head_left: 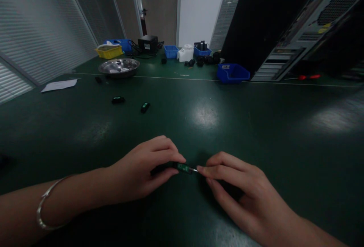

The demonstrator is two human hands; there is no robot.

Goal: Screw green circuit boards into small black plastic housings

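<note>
Between the thumb and fingers of my left hand (153,163) is a small black housing with a green circuit board (183,168) showing on its upper side. My right hand (241,190) is closed in a pinch on a thin shiny metal piece (194,170), which meets the right end of the housing. Whether that piece is inserted or only touching, I cannot tell. Both hands are low over the green table. Farther off lie two similar black housings with green boards, one on the left (118,99) and one nearer the middle (145,107).
A metal bowl (105,69) with small parts stands at the back left, near a yellow bin (109,52) and white paper (59,85). Blue bins (233,74), a white device (185,53) and a black box (148,44) line the back. A computer case (284,50) stands right.
</note>
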